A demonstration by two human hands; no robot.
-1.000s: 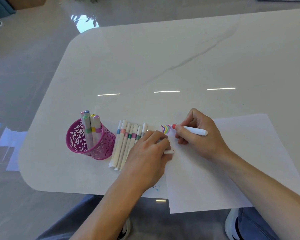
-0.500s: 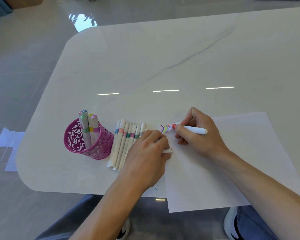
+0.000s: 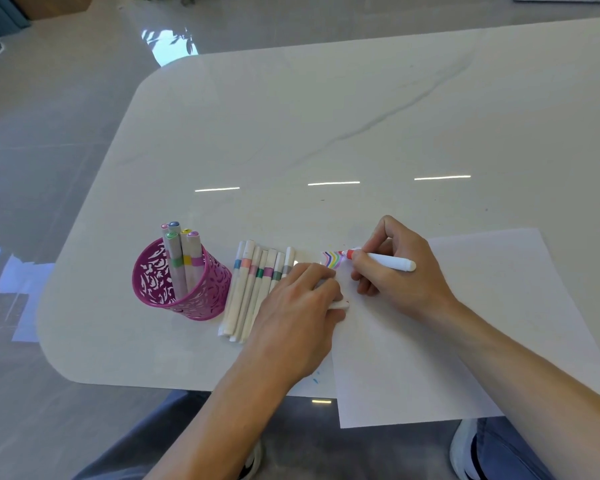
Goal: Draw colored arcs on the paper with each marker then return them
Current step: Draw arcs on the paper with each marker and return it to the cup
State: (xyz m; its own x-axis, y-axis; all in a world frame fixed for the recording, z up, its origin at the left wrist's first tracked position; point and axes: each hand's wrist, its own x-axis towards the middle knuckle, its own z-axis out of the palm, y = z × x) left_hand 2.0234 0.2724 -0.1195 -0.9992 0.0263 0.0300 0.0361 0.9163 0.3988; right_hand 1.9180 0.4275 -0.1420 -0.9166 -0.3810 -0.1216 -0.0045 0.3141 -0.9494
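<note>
In the head view, the right hand [image 3: 395,271] pinched the red marker [image 3: 385,262] with curled fingers. The marker lay almost sideways, and its red tip pointed left onto the colored arcs [image 3: 333,259] at the top left corner of the paper [image 3: 465,341]. The left hand [image 3: 298,313] curled round a white cap [image 3: 340,304] at the paper's left edge. More markers [image 3: 253,289] lay in a row beside the pink cup [image 3: 184,292].

A glossy white desk [image 3: 326,116] with rounded corners carries a faint grey vein [image 3: 395,109] and mirrors three thin strips of light [image 3: 333,183]. Small blue ink specks [image 3: 315,380] mark its near edge. Around it lies a polished grey floor [image 3: 49,150] reflecting leaves [image 3: 170,41]. Below the desk edge a white shoe [image 3: 463,448] shows.
</note>
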